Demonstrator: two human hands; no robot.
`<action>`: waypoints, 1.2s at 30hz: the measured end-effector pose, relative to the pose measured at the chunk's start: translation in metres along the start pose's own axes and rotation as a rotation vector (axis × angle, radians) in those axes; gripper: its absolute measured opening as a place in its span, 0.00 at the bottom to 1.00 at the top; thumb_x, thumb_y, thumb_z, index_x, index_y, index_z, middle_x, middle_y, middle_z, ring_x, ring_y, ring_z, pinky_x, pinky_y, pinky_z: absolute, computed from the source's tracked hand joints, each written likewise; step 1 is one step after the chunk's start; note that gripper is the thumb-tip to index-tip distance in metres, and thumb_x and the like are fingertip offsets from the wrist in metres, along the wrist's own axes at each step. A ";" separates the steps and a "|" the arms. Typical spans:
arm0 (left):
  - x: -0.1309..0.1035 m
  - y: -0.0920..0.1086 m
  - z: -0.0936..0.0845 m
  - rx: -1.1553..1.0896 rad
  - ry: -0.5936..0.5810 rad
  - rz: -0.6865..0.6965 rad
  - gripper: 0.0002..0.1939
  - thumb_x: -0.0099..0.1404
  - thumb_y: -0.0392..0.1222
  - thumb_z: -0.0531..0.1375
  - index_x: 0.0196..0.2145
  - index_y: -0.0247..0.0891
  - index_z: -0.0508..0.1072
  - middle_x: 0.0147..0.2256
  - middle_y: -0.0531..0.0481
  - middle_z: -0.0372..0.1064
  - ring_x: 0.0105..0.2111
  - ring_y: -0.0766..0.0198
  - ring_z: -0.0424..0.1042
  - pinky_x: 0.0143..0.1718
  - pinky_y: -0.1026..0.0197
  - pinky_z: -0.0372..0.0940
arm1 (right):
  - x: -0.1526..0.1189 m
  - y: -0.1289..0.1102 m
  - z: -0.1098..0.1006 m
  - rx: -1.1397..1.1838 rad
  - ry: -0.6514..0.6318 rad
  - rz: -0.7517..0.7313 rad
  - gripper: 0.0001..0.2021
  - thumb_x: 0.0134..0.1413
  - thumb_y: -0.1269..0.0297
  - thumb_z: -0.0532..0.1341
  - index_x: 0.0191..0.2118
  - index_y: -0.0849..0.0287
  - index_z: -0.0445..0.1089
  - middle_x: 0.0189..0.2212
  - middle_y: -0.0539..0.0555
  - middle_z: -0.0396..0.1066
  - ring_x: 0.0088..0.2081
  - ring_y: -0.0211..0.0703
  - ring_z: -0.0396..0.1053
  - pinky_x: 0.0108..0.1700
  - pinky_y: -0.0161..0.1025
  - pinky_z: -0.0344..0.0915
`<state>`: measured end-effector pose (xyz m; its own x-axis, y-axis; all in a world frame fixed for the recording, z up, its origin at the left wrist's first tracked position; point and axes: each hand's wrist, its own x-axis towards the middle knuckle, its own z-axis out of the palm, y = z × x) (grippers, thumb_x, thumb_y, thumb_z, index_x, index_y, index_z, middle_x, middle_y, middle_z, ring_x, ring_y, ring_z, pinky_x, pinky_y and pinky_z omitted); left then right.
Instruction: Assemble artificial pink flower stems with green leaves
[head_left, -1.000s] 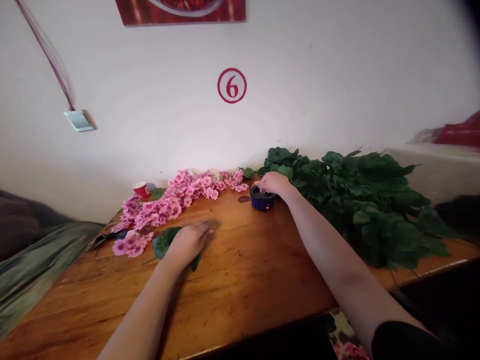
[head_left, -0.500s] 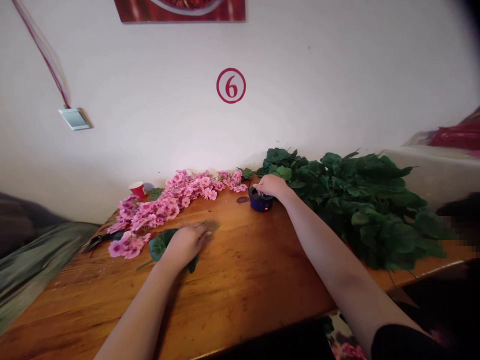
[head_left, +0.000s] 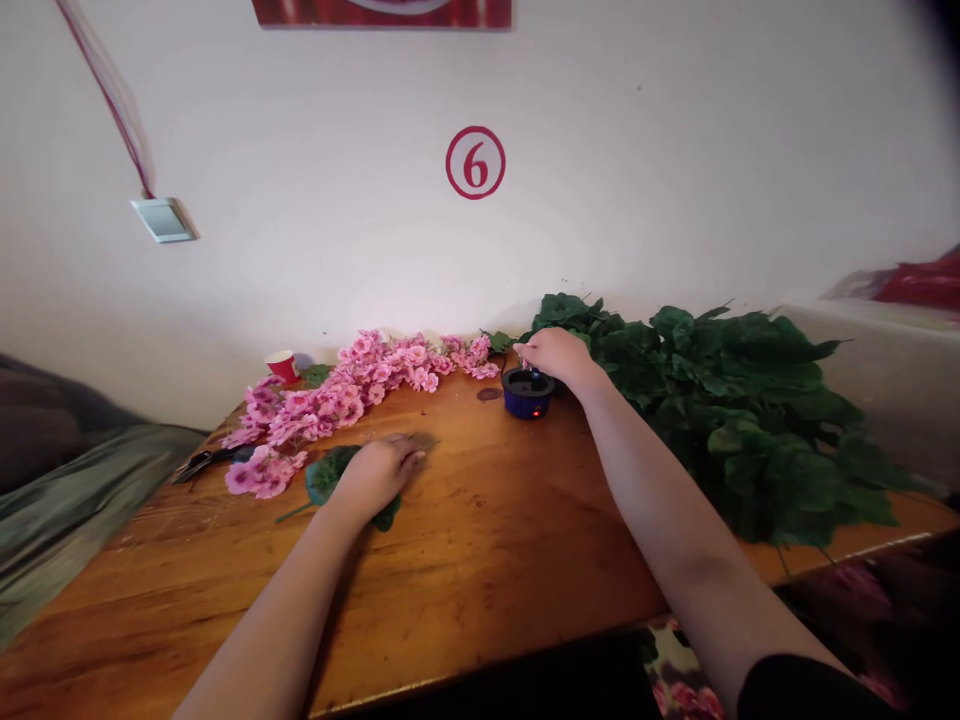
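Observation:
My left hand (head_left: 380, 475) rests low over the table with its fingers closed on a green artificial leaf (head_left: 324, 476), whose stem points left. Part of the leaf is hidden under the palm. My right hand (head_left: 556, 355) is held just above a small dark blue heating pot (head_left: 526, 398) with a glowing red light on its front. Its fingers are pinched on something small and pinkish, perhaps a little flower, too small to make out well.
Pink artificial flowers (head_left: 330, 400) lie in a long heap at the back left. Beside them are a red paper cup (head_left: 283, 366) and dark-handled pliers or cutters (head_left: 196, 465). A large pile of green leaves (head_left: 720, 420) covers the right side of the wooden table (head_left: 480, 560).
My right hand has risen slightly off the pot, so its dark opening shows more. The left hand stays on the leaf. The view has shifted a little.

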<state>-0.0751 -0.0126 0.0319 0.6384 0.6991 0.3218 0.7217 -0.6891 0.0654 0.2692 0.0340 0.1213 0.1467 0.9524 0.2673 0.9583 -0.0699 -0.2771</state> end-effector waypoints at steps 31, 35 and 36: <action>-0.001 0.020 0.016 0.129 0.070 0.081 0.13 0.72 0.44 0.51 0.34 0.37 0.71 0.34 0.46 0.75 0.35 0.59 0.74 0.33 0.60 0.60 | -0.119 -0.047 0.140 1.642 -0.301 0.120 0.25 0.49 0.43 0.67 0.21 0.61 0.63 0.16 0.46 0.59 0.14 0.25 0.42 0.16 0.29 0.36; -0.001 0.018 0.019 0.123 0.060 0.077 0.13 0.72 0.44 0.52 0.34 0.37 0.72 0.34 0.46 0.75 0.35 0.59 0.74 0.33 0.60 0.60 | -0.120 -0.046 0.137 1.645 -0.339 0.104 0.24 0.50 0.44 0.67 0.22 0.61 0.64 0.17 0.46 0.60 0.14 0.24 0.40 0.16 0.29 0.36; -0.001 0.017 0.019 0.120 0.055 0.075 0.12 0.72 0.44 0.52 0.34 0.37 0.72 0.34 0.46 0.75 0.35 0.59 0.74 0.32 0.60 0.59 | -0.120 -0.046 0.137 1.646 -0.346 0.105 0.24 0.50 0.44 0.67 0.22 0.61 0.63 0.17 0.46 0.60 0.14 0.24 0.40 0.16 0.30 0.36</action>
<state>-0.0579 -0.0216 0.0147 0.6785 0.6328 0.3730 0.7014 -0.7090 -0.0729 0.1742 -0.0365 -0.0244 -0.0824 0.9954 0.0478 -0.3410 0.0169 -0.9399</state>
